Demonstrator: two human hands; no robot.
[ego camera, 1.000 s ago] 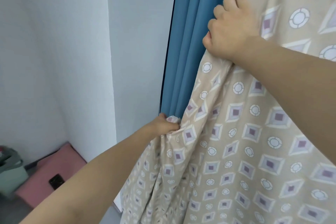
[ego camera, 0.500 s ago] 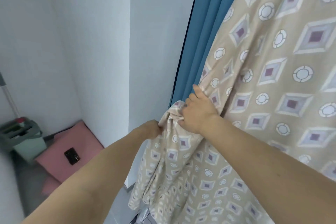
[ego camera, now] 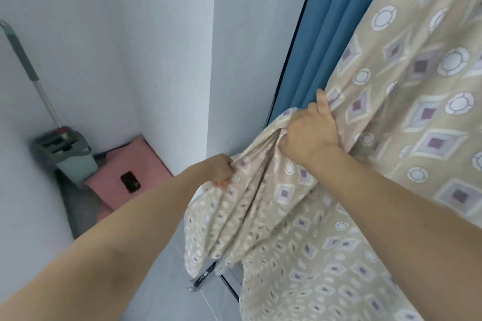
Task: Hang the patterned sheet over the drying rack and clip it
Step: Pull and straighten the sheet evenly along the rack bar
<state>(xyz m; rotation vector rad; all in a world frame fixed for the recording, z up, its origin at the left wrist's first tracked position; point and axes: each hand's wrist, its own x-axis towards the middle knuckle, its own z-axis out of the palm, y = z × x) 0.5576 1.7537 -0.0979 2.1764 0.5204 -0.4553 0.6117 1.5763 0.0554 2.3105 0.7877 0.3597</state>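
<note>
Beige cloth everywhere on the right: patterned sheet [ego camera: 391, 138], diamonds and rings in purple and white, draped down from the top right corner of view and falling past the bottom edge. Two bare forearms reaching in from below. Left hand [ego camera: 220, 171] clenched on a bunched fold at the sheet's left edge, fingers curled into the cloth, fabric gathered into tight pleats just beside the knuckles. Right hand [ego camera: 309, 135] higher and a little further in, gripping a pinch of the same edge, thumb up against the cloth, knuckles toward the camera. Hands close together, not touching, a ridge of gathered sheet between them. Below the hands, loose folds hanging down to a dark metal bar and a silver fitting of the drying rack [ego camera: 208, 275], only partly showing under the hem; rest of the rack hidden by cloth. Behind the sheet, blue curtain [ego camera: 320, 34] in long vertical folds, hard against the white wall [ego camera: 156, 47]. Far left, down in the floor corner: pink mat [ego camera: 130, 164] with a small dark object [ego camera: 130, 181] lying on it, and touching the mat's far edge a grey-green mop bucket [ego camera: 66, 151], mop handle [ego camera: 28, 68] leaning up along the wall.
</note>
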